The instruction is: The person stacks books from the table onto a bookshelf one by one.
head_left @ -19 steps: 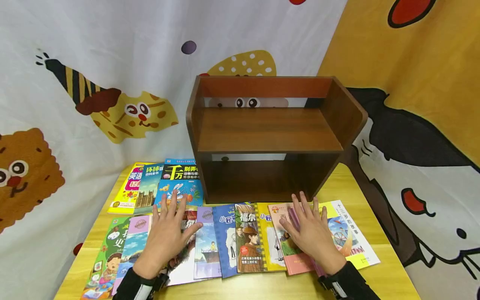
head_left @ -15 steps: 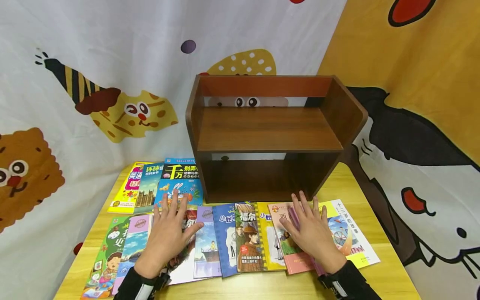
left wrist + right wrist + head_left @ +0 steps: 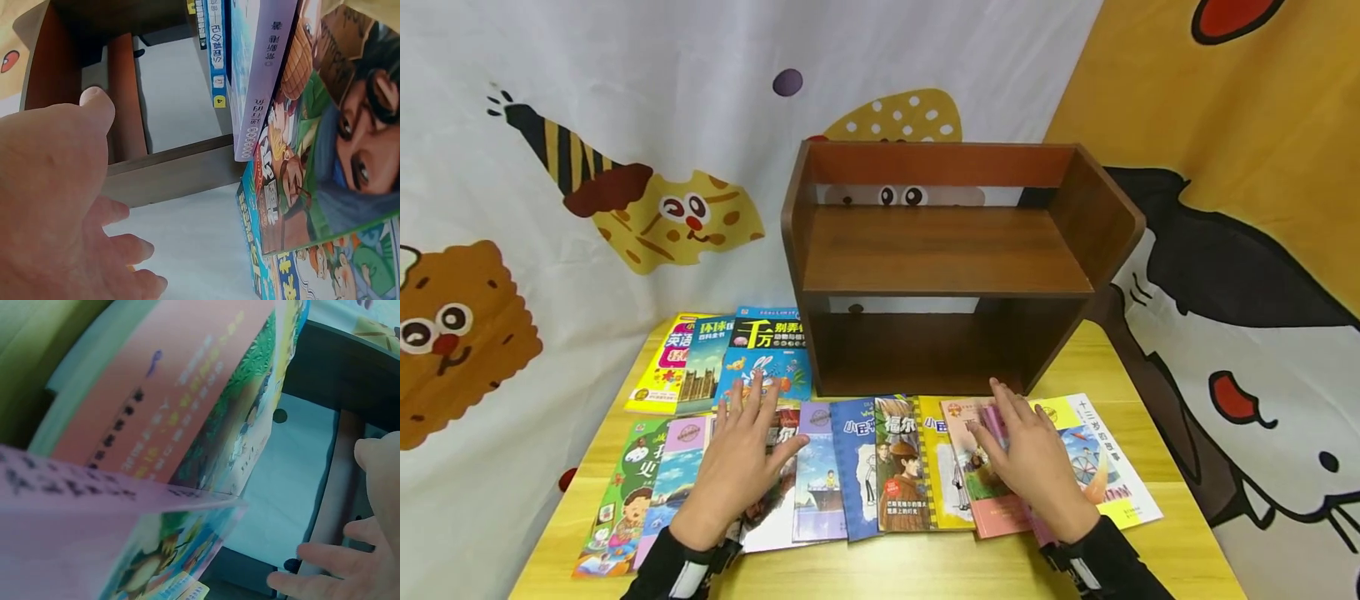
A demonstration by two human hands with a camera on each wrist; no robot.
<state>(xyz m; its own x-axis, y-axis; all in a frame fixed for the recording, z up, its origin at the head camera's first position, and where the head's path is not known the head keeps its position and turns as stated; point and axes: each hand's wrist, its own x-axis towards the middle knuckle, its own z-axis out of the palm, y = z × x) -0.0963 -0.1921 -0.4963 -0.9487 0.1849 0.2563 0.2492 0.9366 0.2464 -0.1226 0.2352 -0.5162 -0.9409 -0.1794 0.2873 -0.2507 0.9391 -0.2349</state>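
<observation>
My left hand (image 3: 737,467), fingers spread, is over a white book (image 3: 771,529) with a dark upper cover and overlaps nearby covers. Its palm and fingers hold nothing. Farther right, my right hand (image 3: 1037,467) has straight fingers over a pink book (image 3: 996,508) and a thin purple one partly hidden beneath it. Between the hands lie a lilac book (image 3: 818,492), a blue one (image 3: 855,475), a brown-and-green one (image 3: 901,492) and a yellow spiral-bound one (image 3: 951,479), overlapping in a row. The left wrist view shows the thumb (image 3: 97,106) and curved fingertips beside upright-looking spines.
Behind the row stands a brown two-tier bookshelf (image 3: 947,250), both tiers bare. More books, including a blue one (image 3: 763,367), lie at its left. A green book (image 3: 625,500) is at the far left, a white-and-yellow one (image 3: 1108,467) at the right. A cartoon curtain (image 3: 700,83) hangs behind.
The head view has shifted a little, so the scene sits slightly higher and more to the right. The right hand's fingers look closer together; the books keep their arrangement.
</observation>
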